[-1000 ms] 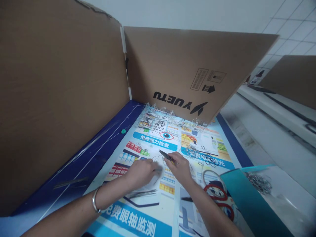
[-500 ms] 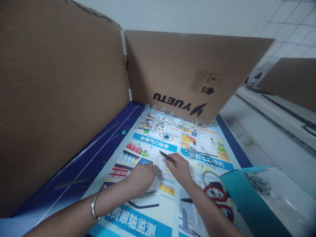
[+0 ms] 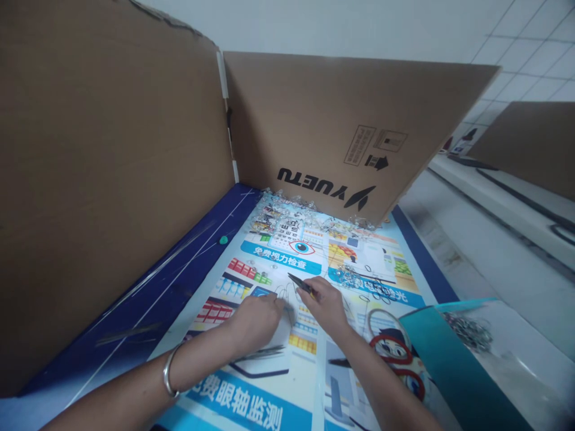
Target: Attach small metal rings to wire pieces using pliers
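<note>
My right hand (image 3: 327,304) is closed around a pair of pliers (image 3: 299,282), dark jaws pointing up and left, with a bit of yellow on the handle. Just left of it, my left hand (image 3: 260,322) is pinched shut on thin wire (image 3: 283,290); fine loops of it rise beyond the fingertips, close to the pliers' jaws but apart from them as far as I can see. The fingertips themselves are partly hidden. Below my left hand lies a bundle of straight thin wires (image 3: 265,353) on the printed sheet (image 3: 296,383).
Cardboard panels (image 3: 314,114) wall off the back and left. Clear beaded pieces (image 3: 287,209) line the back panel, with more bent wire pieces (image 3: 381,290) at right. Red-handled scissors (image 3: 395,350) lie beside my right forearm, next to a teal-edged box (image 3: 449,353) holding metal pieces (image 3: 469,332).
Both hands stay nearly in place, the left still pinching the wire and the right still gripping the pliers. The whole view has shifted very slightly.
</note>
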